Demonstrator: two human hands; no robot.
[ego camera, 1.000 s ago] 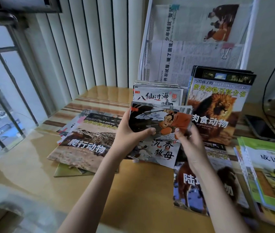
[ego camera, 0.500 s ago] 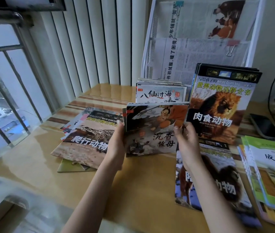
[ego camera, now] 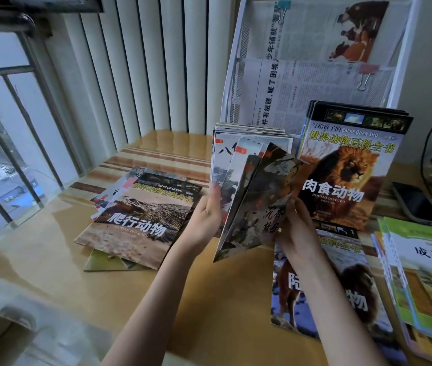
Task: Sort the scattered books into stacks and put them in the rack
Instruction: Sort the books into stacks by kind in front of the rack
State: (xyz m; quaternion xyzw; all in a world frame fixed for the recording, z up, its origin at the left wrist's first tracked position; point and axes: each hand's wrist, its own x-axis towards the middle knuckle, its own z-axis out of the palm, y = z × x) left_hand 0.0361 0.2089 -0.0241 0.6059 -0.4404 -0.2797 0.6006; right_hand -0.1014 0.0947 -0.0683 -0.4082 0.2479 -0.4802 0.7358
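Glossy wood formed the table (ego camera: 51, 249), which ran beside a barred window (ego camera: 0, 143) at the far left; on it lay a loose pile of books topped by the crocodile book (ego camera: 140, 220), flat and face up, with a greenish cover poking out beneath; just right of that pile the left hand (ego camera: 205, 220) stood on edge, its fingers pressed up against the left face of a fanned handful of thin picture books (ego camera: 254, 196), which were held upright and tilted, their lower corner just above the table; the right hand (ego camera: 299, 228) gripped the same handful from the right, thumb across the front cover; behind them more thin books stood in the white wire rack (ego camera: 232, 75), which also held clipped newspapers (ego camera: 302, 83); next to these the lion book (ego camera: 347, 167) stood upright in the rack's right part; below it another animal book (ego camera: 341, 299) lay flat under the right forearm; a green-edged stack (ego camera: 426, 281) lay at the right edge, and a dark phone (ego camera: 418, 204) rested behind it.
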